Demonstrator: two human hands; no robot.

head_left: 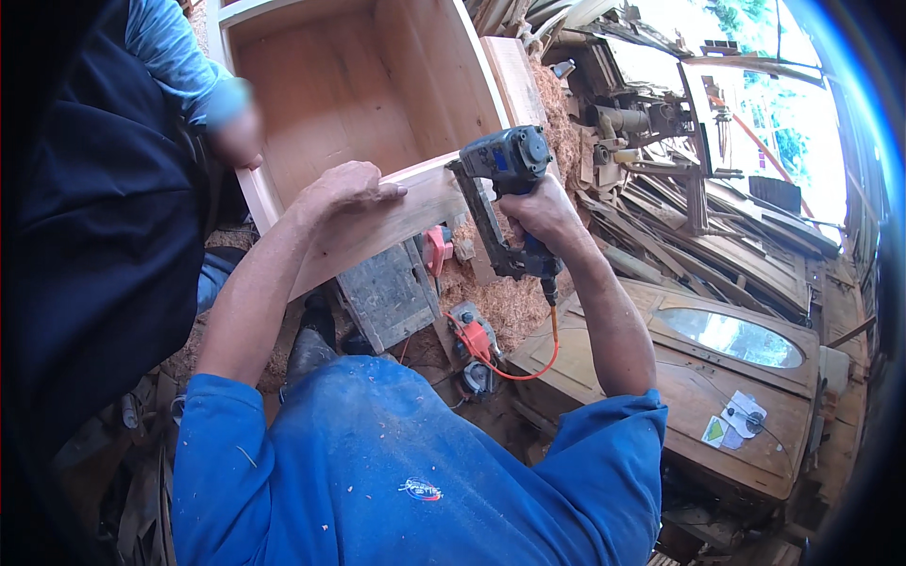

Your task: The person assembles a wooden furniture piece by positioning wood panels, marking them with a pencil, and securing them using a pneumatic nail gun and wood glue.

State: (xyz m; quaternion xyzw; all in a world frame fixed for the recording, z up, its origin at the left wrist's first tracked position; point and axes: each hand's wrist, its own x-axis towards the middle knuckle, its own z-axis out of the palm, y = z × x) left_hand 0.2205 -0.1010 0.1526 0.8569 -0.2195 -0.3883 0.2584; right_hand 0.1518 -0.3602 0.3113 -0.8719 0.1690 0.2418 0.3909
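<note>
A large open wooden box (321, 104) lies before me, its pale near board (392, 224) turned toward me. My left hand (351, 189) grips the top edge of that board, thumb stretched along it. My right hand (545, 212) is wrapped round the handle of a black nail gun (510, 156). The gun's nose meets the board near its right corner, and its long magazine slants down in front. From the bottom of the handle runs an orange air hose (554, 330). My right fingers are partly hidden behind the grip.
Another person's hand (236, 137) is at the box's left side. Below the box stand a worn grey wooden block (387, 294) and a red power tool (478, 337). Wood shavings (505, 307) cover the floor. At right lies a wooden door with an oval pane (731, 337), near stacked planks.
</note>
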